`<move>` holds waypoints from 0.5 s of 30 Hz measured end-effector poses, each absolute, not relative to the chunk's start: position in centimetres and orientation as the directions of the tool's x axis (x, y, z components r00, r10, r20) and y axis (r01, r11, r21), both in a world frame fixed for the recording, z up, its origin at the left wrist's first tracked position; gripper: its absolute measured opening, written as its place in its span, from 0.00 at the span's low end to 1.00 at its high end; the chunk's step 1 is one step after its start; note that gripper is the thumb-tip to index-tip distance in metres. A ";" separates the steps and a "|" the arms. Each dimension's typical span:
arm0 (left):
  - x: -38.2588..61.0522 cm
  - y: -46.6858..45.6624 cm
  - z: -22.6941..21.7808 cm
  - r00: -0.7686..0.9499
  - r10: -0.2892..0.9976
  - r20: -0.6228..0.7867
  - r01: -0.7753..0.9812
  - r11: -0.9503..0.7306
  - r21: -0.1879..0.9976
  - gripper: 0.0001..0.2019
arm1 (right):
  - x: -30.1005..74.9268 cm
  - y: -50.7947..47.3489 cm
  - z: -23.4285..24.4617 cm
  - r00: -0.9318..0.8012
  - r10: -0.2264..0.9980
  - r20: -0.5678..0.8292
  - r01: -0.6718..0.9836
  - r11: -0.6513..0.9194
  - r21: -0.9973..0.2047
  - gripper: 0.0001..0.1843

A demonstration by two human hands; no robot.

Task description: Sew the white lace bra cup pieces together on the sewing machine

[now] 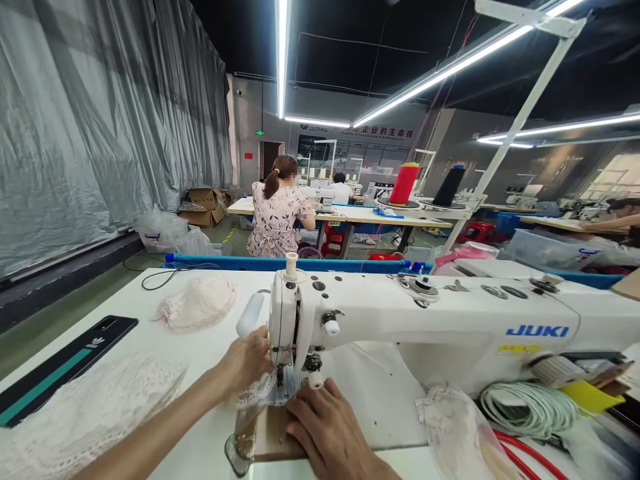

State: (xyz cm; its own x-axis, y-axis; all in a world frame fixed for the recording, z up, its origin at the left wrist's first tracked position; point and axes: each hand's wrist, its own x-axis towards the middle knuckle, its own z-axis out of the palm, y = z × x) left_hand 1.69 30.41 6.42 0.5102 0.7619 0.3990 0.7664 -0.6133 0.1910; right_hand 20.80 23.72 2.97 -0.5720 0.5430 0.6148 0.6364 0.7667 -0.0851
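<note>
A white JUKI sewing machine (370, 307) stands before me, its presser foot (281, 380) low over the bed. At the left of the machine head, my left hand (247, 363) is closed on a piece of white lace fabric (259, 392), which hangs below it and reaches the foot; the fingertips are partly hidden. My right hand (325, 423) lies on the bed just right of the foot, its fingers stretched and slightly bent. Any fabric under that palm is hidden. A clear guard or plate (243, 443) is at the bed's front left.
Lace pieces (110, 393) and a gathered white piece (200, 303) lie left, near a dark long box (65, 367). Right are more lace (453, 427), a coiled pale cord (530, 410) and red tubing (530, 457). A co-worker (280, 213) sits ahead.
</note>
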 end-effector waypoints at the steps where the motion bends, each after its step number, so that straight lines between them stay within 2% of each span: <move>1: 1.5 29.8 6.7 0.478 0.808 0.344 0.788 -0.568 0.239 0.08 | 20.8 23.6 3.1 -0.563 0.554 0.614 0.639 0.762 -0.101 0.14; 3: 1.1 28.1 7.4 0.401 0.885 0.236 0.817 -0.462 0.344 0.09 | 20.8 23.4 3.4 -0.535 0.573 0.620 0.643 0.753 -0.140 0.14; 5: 0.6 25.8 8.3 0.356 0.925 0.133 0.806 -0.376 0.457 0.09 | 20.8 22.9 4.0 -0.485 0.624 0.614 0.639 0.731 -0.238 0.15; 6: 0.3 24.5 8.7 0.350 0.933 0.084 0.793 -0.343 0.504 0.09 | 20.8 22.5 4.4 -0.468 0.664 0.583 0.609 0.721 -0.332 0.16; 8: -0.2 21.9 9.5 0.362 0.931 -0.040 0.719 -0.252 0.648 0.11 | 20.7 21.3 5.3 -0.481 0.744 0.464 0.456 0.664 -0.593 0.25; 10: -0.8 19.3 10.2 0.409 0.892 -0.194 0.517 -0.051 0.854 0.16 | 20.3 19.8 6.3 -0.542 0.784 0.302 0.258 0.497 -0.828 0.34; 11: -1.0 18.1 10.6 0.446 0.859 -0.252 0.388 0.067 0.919 0.19 | 20.1 19.0 6.7 -0.569 0.792 0.220 0.180 0.382 -0.907 0.35; 13: -1.5 15.8 11.1 0.504 0.804 -0.315 0.199 0.247 0.948 0.22 | 19.6 17.3 7.3 -0.609 0.792 0.041 0.084 0.116 -0.990 0.31; 15: -1.8 13.7 11.4 0.513 0.794 -0.327 0.140 0.298 0.944 0.23 | 19.2 15.7 7.7 -0.665 0.737 -0.116 0.045 -0.115 -0.992 0.28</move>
State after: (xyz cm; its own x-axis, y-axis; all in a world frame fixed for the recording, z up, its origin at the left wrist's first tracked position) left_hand -1.77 13.68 11.37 0.5135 0.7935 -0.3266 0.1399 0.2981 0.9442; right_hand 19.22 15.74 7.66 -0.6654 0.7374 -0.1158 0.0450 -0.1151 -0.9923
